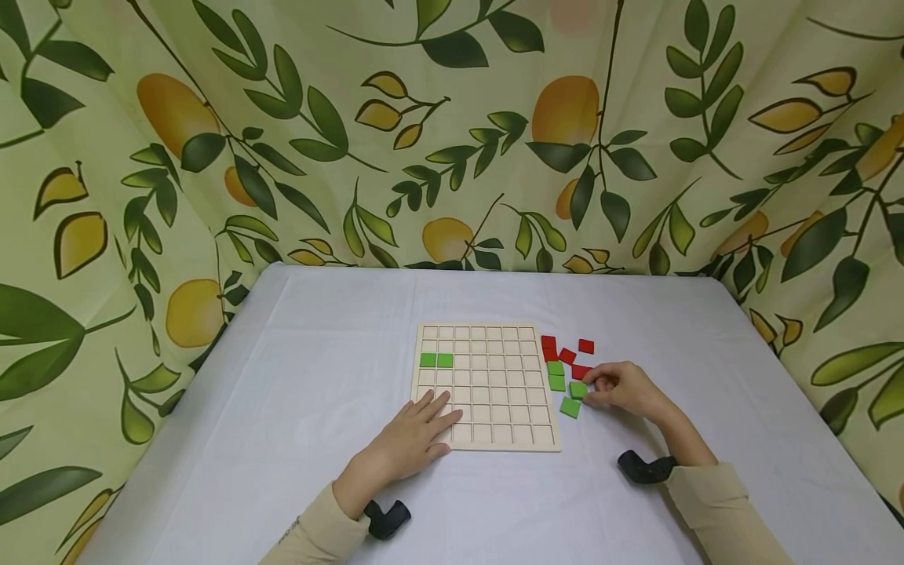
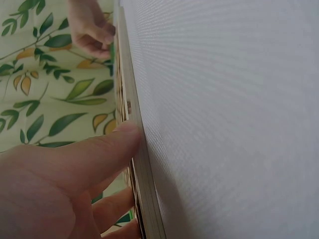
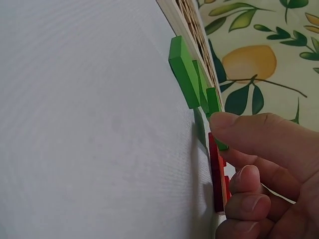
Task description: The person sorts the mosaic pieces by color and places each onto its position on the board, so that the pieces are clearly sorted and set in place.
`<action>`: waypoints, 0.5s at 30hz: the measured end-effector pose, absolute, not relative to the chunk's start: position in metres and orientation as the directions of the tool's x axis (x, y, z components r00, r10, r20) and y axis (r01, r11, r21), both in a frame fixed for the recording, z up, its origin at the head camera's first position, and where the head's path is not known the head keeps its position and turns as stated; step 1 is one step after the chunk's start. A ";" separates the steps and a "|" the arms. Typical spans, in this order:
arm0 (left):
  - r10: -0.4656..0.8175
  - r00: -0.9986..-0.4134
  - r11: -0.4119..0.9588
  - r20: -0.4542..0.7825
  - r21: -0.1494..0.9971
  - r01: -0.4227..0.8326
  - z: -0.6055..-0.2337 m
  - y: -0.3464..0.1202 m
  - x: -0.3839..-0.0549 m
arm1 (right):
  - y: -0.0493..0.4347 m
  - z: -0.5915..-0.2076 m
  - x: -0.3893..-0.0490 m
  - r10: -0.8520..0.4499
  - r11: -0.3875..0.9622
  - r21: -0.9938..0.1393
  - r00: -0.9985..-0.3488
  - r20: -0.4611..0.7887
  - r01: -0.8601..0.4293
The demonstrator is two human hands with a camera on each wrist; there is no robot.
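Note:
A pale wooden grid board (image 1: 494, 388) lies on the table, with two green tiles (image 1: 436, 360) side by side in cells at its left. My left hand (image 1: 410, 439) rests with spread fingers on the board's lower left corner; its thumb touches the near edge in the left wrist view. Right of the board, my right hand (image 1: 625, 390) pinches a green tile (image 3: 213, 102) between thumb and finger. That tile looks lifted or tilted off the cloth in the right wrist view. Around it lie more green tiles (image 1: 570, 407) and several red tiles (image 1: 586, 346).
A white cloth (image 1: 318, 353) covers the table. Behind and at the sides hangs a curtain (image 1: 452, 157) printed with leaves and fruit. Black wrist-worn devices (image 1: 387, 519) sit at both sleeve ends. Some loose tiles touch or nearly touch the board's right edge.

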State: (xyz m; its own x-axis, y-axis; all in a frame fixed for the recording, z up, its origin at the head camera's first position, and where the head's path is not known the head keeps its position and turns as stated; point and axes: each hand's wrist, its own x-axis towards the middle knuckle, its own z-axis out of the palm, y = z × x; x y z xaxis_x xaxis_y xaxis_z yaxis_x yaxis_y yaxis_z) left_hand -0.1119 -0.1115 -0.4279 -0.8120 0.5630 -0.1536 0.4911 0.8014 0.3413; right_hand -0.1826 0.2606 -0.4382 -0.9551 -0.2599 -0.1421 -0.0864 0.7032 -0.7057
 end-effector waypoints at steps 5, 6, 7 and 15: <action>0.561 -0.813 0.802 -0.157 0.347 0.486 -0.427 -0.112 -0.111 | 0.259 -0.438 -0.184 -0.254 0.703 -0.707 -0.957 -0.143 -0.081; 0.560 -0.814 0.802 -0.157 0.347 0.485 -0.427 -0.111 -0.111 | 0.258 -0.437 -0.184 -0.252 0.704 -0.706 -0.957 -0.142 -0.081; 0.559 -0.814 0.803 -0.157 0.348 0.484 -0.427 -0.111 -0.111 | 0.258 -0.437 -0.184 -0.252 0.705 -0.704 -0.958 -0.139 -0.083; 0.560 -0.815 0.804 -0.150 0.338 0.490 -0.426 -0.111 -0.111 | 0.254 -0.436 -0.186 -0.252 0.701 -0.706 -0.960 -0.119 -0.097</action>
